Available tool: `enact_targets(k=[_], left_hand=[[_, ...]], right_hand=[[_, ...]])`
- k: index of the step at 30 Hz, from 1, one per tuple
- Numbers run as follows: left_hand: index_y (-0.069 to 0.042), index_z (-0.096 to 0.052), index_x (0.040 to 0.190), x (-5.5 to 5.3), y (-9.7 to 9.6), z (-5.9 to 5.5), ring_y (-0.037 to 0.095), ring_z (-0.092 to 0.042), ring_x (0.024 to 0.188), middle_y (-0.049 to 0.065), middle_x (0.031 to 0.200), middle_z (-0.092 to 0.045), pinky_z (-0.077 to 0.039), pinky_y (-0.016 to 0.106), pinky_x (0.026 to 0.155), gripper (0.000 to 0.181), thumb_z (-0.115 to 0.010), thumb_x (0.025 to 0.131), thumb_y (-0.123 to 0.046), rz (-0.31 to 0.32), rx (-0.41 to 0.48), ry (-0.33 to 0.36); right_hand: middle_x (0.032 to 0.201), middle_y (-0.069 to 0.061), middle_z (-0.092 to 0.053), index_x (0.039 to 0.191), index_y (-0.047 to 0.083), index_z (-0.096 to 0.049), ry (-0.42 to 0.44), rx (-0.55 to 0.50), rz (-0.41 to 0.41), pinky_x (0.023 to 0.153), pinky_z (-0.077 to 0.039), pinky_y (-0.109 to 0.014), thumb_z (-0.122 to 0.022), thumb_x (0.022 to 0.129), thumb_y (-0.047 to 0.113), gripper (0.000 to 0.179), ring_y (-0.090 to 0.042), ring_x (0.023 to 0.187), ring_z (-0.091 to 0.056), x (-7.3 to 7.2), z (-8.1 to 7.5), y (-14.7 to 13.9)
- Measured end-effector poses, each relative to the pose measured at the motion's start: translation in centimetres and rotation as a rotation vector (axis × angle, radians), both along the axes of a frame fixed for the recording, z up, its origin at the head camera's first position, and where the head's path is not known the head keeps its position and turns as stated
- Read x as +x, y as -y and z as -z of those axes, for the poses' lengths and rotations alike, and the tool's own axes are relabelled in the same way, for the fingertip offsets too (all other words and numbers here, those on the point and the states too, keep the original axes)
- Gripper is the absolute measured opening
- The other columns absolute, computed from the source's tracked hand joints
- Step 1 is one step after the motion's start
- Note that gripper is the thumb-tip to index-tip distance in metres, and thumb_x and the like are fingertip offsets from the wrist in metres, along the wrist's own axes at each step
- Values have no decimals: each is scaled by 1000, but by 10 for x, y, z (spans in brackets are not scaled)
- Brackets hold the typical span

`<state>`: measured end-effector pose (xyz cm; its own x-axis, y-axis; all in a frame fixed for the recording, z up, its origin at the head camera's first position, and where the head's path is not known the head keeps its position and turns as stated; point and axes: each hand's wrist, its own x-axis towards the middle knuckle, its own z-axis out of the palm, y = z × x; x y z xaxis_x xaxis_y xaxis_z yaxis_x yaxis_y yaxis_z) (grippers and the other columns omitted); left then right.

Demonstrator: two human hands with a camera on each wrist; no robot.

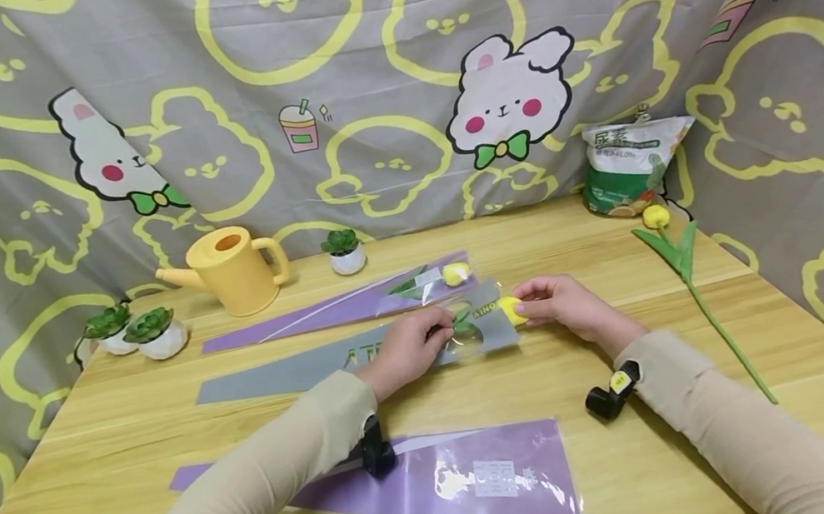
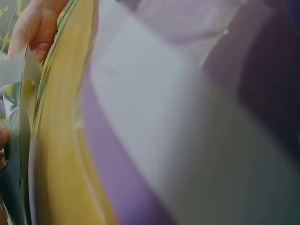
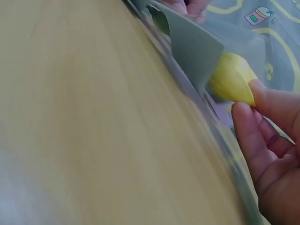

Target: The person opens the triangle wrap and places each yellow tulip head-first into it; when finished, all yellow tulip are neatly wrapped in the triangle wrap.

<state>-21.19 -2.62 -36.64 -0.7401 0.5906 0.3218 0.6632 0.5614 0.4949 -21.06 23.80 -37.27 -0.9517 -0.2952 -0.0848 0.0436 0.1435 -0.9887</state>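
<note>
In the head view my right hand (image 1: pixel 561 308) pinches the yellow bloom of a tulip (image 1: pixel 511 311) between thumb and fingers. The right wrist view shows the bloom (image 3: pixel 230 77) poking out of the wide end of a grey flower sleeve (image 3: pixel 194 47). My left hand (image 1: pixel 408 348) grips that tapered grey sleeve (image 1: pixel 273 374) around its middle, beside the tulip's green leaves, which show through a clear window. Only a bit of the left fingers (image 2: pixel 3 136) enters the left wrist view. The stem is hidden inside the sleeve.
Behind lies a purple sleeve with a yellow tulip (image 1: pixel 456 273); another purple sleeve (image 1: pixel 541 478) lies in front. A loose tulip (image 1: pixel 721 325) is at the right, near a green-and-white bag (image 1: pixel 629 167). A yellow watering can (image 1: pixel 236 275) and small potted succulents (image 1: pixel 164 340) stand at back left.
</note>
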Motion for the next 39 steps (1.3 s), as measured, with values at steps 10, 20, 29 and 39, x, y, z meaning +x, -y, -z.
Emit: enact_targets(k=[10,20,29,39], left_hand=[[-8,-65,91,1,-3,-2,18,-63,94,4,100,-68,-50,29,80,4,-61,88,-8,-1,-1,11],[-11,-66,92,2,-2,0,18,-62,100,3,104,-68,-50,31,83,6,-61,89,-11,-33,-20,41],[-11,-65,91,0,-1,0,19,-62,99,3,105,-67,-50,31,83,5,-61,89,-11,-52,-21,71],[-11,-66,90,-4,1,1,19,-63,98,4,104,-68,-49,33,84,4,-62,89,-11,-56,-37,54]], right_hand=[[89,-2,-59,111,-15,-53,4,12,13,72,-53,-26,-59,84,-4,30,-10,80,-60,-4,3,20],[89,-4,-59,107,-14,-55,-8,89,34,70,-51,-22,-58,85,-4,25,-9,80,-56,-5,4,25],[90,-6,-58,105,-12,-56,8,83,57,69,-51,-22,-58,84,-5,22,-11,81,-55,-8,5,27],[88,-4,-59,106,-12,-57,2,94,71,68,-51,-22,-59,84,-4,24,-10,80,-55,-10,4,32]])
